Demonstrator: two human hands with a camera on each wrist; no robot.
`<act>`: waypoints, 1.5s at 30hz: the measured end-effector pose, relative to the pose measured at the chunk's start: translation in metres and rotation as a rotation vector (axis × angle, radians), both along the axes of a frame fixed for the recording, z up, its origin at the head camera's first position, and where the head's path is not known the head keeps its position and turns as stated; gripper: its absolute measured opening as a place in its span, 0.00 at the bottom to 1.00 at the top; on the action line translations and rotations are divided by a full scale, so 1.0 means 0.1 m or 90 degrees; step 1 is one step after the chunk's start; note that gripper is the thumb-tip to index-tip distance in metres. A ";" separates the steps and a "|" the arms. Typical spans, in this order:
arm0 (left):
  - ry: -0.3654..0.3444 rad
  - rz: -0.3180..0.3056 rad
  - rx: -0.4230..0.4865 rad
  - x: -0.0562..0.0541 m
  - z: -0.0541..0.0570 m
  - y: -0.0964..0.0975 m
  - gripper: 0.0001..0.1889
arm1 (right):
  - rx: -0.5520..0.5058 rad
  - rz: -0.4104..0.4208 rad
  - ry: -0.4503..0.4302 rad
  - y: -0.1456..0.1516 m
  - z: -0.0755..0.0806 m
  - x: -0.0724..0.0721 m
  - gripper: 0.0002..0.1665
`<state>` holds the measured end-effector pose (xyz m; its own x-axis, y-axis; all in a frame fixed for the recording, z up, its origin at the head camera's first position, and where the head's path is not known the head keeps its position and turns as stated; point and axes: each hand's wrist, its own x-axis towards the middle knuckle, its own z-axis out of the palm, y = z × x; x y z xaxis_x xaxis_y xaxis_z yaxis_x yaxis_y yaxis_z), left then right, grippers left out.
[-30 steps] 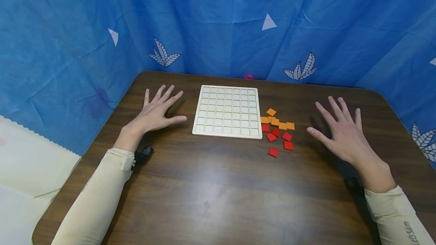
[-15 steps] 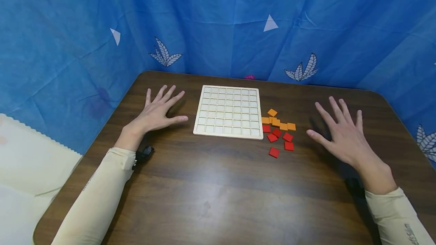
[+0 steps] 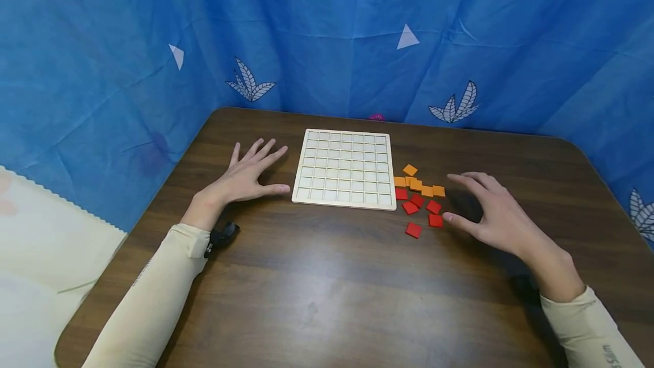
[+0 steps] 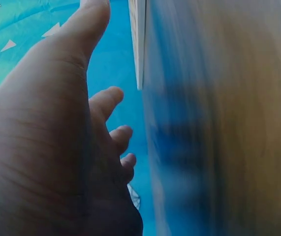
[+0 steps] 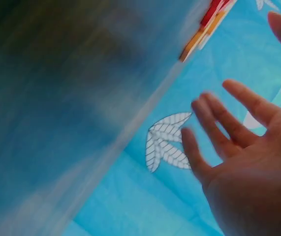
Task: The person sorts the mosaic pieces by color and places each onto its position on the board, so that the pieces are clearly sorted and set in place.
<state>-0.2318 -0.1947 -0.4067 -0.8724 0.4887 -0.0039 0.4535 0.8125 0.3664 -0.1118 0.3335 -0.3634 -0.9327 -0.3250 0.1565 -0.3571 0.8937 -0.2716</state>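
Observation:
A pale wooden grid board [image 3: 344, 207] with bare square cells lies near the middle of the table. Just off its right edge, several orange square tiles [image 3: 439, 191] and several red square tiles [image 3: 413, 230] are scattered, some overlapping. My left hand [image 3: 242, 178], fingers spread, hovers beside the board's left edge with the thumb tip close to its corner. To the right of the tiles, my right hand [image 3: 498, 212] holds nothing; its thumb tip is right by a red tile [image 3: 436, 220]. In the right wrist view, that hand's fingers [image 5: 248, 103] are loosely extended.
The brown wooden table [image 3: 317, 300] has rounded corners and reflects light in front of the board. A blue patterned curtain [image 3: 327, 44] hangs along its back and left sides. A black wrist camera [image 3: 222, 235] sits under the left wrist.
My right hand has moved left toward the tiles, its fingers bending inward. My left hand has shifted slightly right, nearer the board. Board and tiles stay in place.

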 end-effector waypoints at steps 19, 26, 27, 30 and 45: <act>-0.044 -0.072 0.032 0.13 -0.08 0.26 0.57 | -0.006 0.101 -0.049 -0.21 -0.08 0.04 0.21; -0.048 -0.072 0.024 0.14 -0.08 0.29 0.56 | -0.012 0.135 -0.026 -0.24 -0.08 0.01 0.19; -0.049 -0.072 0.025 0.14 -0.08 0.29 0.56 | -0.016 0.137 -0.023 -0.25 -0.07 0.01 0.19; -0.055 -0.073 0.029 0.13 -0.08 0.29 0.55 | -0.025 0.135 -0.020 -0.29 -0.06 -0.01 0.19; -0.024 -0.095 0.051 0.13 -0.07 0.30 0.55 | -0.065 0.111 -0.016 -0.54 0.03 -0.28 0.21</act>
<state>-0.2184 -0.1649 -0.4138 -0.7896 0.6135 0.0088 0.5523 0.7045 0.4457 -0.1395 0.2794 -0.3603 -0.8677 -0.4659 0.1735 -0.4959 0.7865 -0.3681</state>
